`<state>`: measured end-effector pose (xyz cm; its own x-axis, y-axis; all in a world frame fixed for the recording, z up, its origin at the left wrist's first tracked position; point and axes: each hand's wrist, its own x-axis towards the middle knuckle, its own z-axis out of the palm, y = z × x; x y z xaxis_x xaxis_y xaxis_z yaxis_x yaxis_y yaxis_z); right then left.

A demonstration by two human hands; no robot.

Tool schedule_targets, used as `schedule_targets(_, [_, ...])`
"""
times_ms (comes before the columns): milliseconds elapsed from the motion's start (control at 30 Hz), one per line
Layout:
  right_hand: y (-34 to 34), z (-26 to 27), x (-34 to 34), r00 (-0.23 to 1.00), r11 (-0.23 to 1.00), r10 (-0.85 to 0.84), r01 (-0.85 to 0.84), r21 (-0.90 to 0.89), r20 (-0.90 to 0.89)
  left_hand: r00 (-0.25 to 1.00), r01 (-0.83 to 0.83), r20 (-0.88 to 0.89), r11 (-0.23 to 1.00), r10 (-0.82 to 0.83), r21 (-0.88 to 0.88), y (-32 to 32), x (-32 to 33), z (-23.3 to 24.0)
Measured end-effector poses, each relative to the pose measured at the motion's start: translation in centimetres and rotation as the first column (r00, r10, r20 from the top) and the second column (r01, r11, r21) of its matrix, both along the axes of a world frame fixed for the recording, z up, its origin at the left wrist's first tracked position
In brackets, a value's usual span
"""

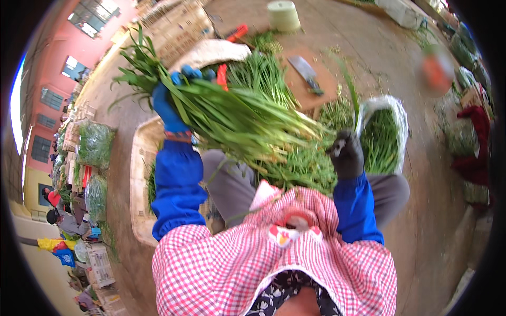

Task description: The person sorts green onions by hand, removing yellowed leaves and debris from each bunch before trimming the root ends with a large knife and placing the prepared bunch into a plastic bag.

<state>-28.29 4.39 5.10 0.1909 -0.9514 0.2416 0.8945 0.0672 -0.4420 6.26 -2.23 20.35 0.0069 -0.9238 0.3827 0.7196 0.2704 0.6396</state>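
My left hand (170, 104), in a blue glove, grips a large bunch of flat-leaved greens (237, 114) around its leafy end. The pale stem ends point right, towards my right hand (346, 154), which wears a dark glove with its fingers curled. A long, blurred leaf (350, 89) rises just above that hand; whether the fingers hold it is unclear. Loose green trimmings (306, 168) are heaped between my knees, under the bunch. Beyond the bunch lies a pile of similar greens (259, 75). A cleaver (304, 70) rests on a brown board (294, 85).
A white plastic-lined container (401, 118) of greens stands by my right knee. At my left is a pale plastic crate (138, 197). A whitish tub (283, 16) stands ahead, near stacked crates (178, 35). People (69, 221) sit among bagged produce (96, 144) at far left.
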Motion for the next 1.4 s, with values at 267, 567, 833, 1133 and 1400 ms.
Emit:
schedule_targets(267, [2.0, -1.0, -5.2, 0.079, 0.980, 0.100, -0.181, 0.085, -0.992, 0.981, 0.054, -0.189, 0.997, -0.042, 0.055, -2.2, 7.5, -1.2])
schedule_targets(567, [-3.0, 2.9, 1.6, 0.758, 0.995, 0.069, -0.099, -0.010, -0.648, 0.999, -0.048, 0.016, 0.998, 0.047, 0.049, -2.8, 3.1, -2.3])
schedule_targets(833, [-3.6, 3.8, 5.7, 0.952, 0.968, 0.245, -0.249, 0.000, -0.184, 0.998, -0.064, 0.007, 0.996, 0.063, 0.064, -0.7, -1.5, -0.2])
schedule_targets(1133, [-2.7, -0.4, 4.2, 0.800, 0.985, 0.174, -0.151, 0.088, -0.574, 0.999, 0.008, -0.044, 1.000, -0.008, -0.001, -0.2, -1.6, 0.5])
schedule_targets(1400, [-2.1, -0.4, 0.7, 0.926, 0.989, 0.043, -0.092, -0.115, -0.376, 0.970, -0.062, 0.231, 0.997, 0.070, -0.043, -1.4, -6.3, -2.0])
